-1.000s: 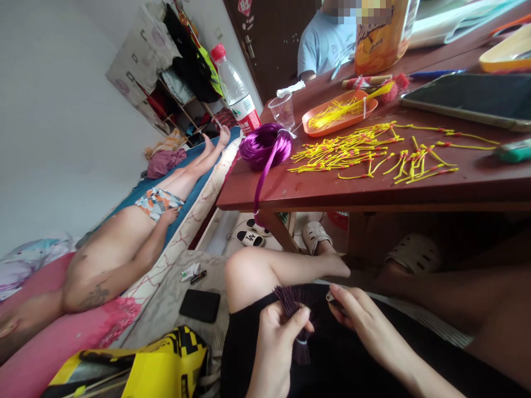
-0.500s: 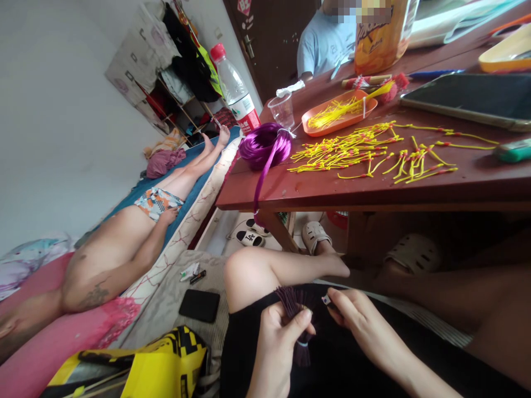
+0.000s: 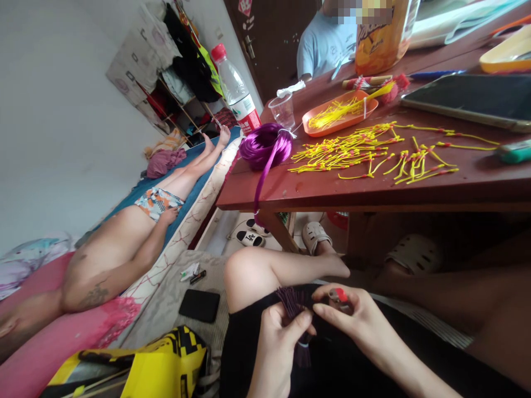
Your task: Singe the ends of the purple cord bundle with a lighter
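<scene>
Over my lap, my left hand [image 3: 286,326] is closed round a bundle of dark purple cords [image 3: 290,298]. The cut ends fan out above the thumb, and a pale band ties the bundle below it. To the right, my right hand [image 3: 352,312] is closed on a small object with a red top and a metal-looking end, seemingly a lighter [image 3: 339,296]. Its thumb and index fingertips are close to the cord ends; whether they pinch a strand is too small to tell.
On the red table [image 3: 265,190] lie a purple cord coil [image 3: 265,146], knotted yellow cords [image 3: 352,149], an orange dish [image 3: 332,130] and a phone [image 3: 473,99]. A bottle [image 3: 236,88] stands behind. One person lies on a bed at left; another sits beyond the table.
My right hand has turned and moved slightly left, bringing its thumb and index fingertips nearer the cords. The red top of the lighter now shows. My left hand stays in place.
</scene>
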Motion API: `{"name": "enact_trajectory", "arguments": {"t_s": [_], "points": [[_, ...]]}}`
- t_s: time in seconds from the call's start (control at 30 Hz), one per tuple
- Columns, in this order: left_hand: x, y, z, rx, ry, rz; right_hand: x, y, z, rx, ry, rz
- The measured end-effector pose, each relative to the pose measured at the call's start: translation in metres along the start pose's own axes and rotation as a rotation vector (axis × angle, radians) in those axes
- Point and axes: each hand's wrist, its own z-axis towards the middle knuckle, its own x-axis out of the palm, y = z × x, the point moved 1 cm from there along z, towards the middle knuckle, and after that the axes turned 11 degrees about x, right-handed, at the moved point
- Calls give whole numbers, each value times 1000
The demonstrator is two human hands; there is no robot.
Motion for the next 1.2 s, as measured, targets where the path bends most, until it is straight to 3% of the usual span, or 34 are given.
{"name": "enact_trajectory", "arguments": {"t_s": [0.13, 0.27, 0.43, 0.6, 0.87, 1.2], "points": [[1, 0, 0, -9, -25, -51, 2, -5, 5, 15, 5, -15], [-3, 5, 0, -42, -42, -119, -5, -6, 7, 34, -35, -197], [-6, 7, -1, -5, 18, -24, -12, 5, -3, 3, -152, -232], [-4, 4, -1, -27, 98, -13, -8, 2, -6, 96, -212, -262], [-4, 1, -1, -33, 130, 22, -5, 0, -1, 76, -134, -432], [-4, -1, 0, -35, 145, 44, -5, -2, 1, 51, -106, -460]]}}
